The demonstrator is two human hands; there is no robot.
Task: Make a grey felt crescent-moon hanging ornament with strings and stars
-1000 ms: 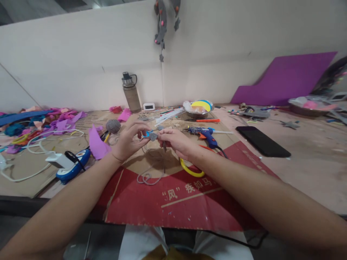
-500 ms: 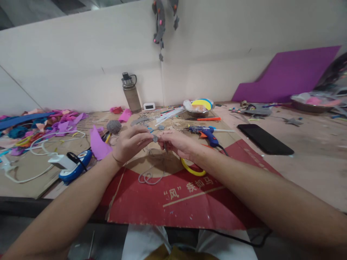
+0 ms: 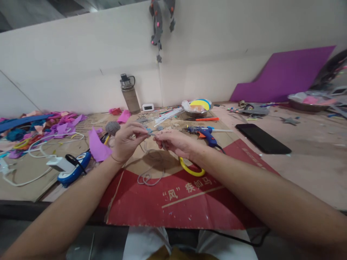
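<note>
My left hand (image 3: 127,141) is closed in a pinch, thumb against fingers. It holds one side of a small grey felt piece (image 3: 151,134), which looks thin and nearly edge-on. From the other side my right hand (image 3: 173,141) pinches the same piece, its fingers curled. Another bit of grey shows under the right fingers, too small to make out. Grey yarn (image 3: 148,179) lies in loose loops on the cardboard (image 3: 135,209) below both hands. A ball of grey yarn (image 3: 112,127) sits just behind my left hand.
A blue glue gun (image 3: 207,135) and yellow-handled scissors (image 3: 191,170) lie by my right forearm. Farther right is a black phone (image 3: 262,138). A bottle (image 3: 130,94) and a bowl (image 3: 196,110) stand at the back. A blue power strip (image 3: 74,169) with white cables lies left.
The grey piece between my fingers has turned from facing me to nearly edge-on. Both hands have shifted slightly left and up, and the whole view has moved a little.
</note>
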